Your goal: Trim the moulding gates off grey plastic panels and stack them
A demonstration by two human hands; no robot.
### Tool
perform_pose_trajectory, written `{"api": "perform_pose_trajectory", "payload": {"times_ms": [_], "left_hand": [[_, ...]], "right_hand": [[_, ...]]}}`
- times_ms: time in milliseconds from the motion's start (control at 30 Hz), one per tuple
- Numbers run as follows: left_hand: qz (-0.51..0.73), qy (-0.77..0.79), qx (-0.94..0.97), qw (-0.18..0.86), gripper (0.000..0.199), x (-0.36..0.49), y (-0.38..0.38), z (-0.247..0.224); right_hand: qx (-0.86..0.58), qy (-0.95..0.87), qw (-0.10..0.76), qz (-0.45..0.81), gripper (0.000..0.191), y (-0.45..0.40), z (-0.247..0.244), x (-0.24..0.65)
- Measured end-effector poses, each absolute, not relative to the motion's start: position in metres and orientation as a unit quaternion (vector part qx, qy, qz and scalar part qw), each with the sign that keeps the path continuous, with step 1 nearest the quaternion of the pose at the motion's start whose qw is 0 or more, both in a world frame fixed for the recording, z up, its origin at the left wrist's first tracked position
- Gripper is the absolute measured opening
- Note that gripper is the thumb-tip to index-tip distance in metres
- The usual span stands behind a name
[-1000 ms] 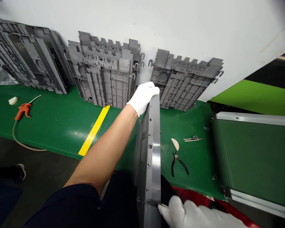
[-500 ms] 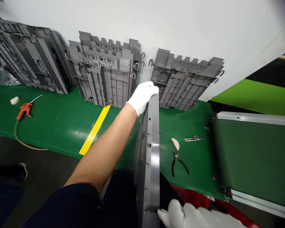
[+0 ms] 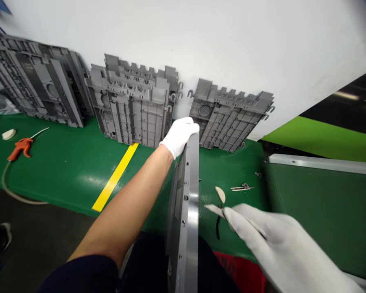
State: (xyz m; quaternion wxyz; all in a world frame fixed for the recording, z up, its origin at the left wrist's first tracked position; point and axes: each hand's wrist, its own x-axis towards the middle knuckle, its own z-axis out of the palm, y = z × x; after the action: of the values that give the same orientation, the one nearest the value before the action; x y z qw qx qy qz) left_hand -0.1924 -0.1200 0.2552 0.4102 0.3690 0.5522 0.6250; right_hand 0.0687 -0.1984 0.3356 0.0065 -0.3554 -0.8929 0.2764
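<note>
The left hand [image 3: 179, 136] wears a white glove and holds the top end of a long gray plastic panel [image 3: 186, 203]. Its fingers wrap over the edge. The panel stands almost straight up in front of the person, and its low end goes out of view. The right hand [image 3: 277, 244] is open and off the panel, with its fingers spread. It is a bit blurry, above the green bench [image 3: 64, 167], near black pliers [image 3: 218, 226] and a white half-round piece [image 3: 220, 194].

The panel looks stiff and not too heavy, but it is long and could swing. Its edges are the best place to hold it, with one hand near each end. More gray panels [image 3: 134, 110] lean on a white wall [image 3: 232, 40].
</note>
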Motion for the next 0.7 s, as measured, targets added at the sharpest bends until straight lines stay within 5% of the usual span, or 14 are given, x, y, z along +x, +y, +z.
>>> {"api": "perform_pose_trajectory", "payload": {"times_ms": [333,700], "left_hand": [[0.588,0.556,0.389,0.44,0.038,-0.192,-0.121,0.257],[0.615,0.554,0.335,0.45,0.015,-0.206,-0.122,0.267]], "right_hand": [[-0.348,-0.934,-0.042,0.066,0.059,-0.109,0.336,-0.013],[-0.369,-0.921,-0.121,-0.027,0.072,-0.098,0.34,-0.049]]}}
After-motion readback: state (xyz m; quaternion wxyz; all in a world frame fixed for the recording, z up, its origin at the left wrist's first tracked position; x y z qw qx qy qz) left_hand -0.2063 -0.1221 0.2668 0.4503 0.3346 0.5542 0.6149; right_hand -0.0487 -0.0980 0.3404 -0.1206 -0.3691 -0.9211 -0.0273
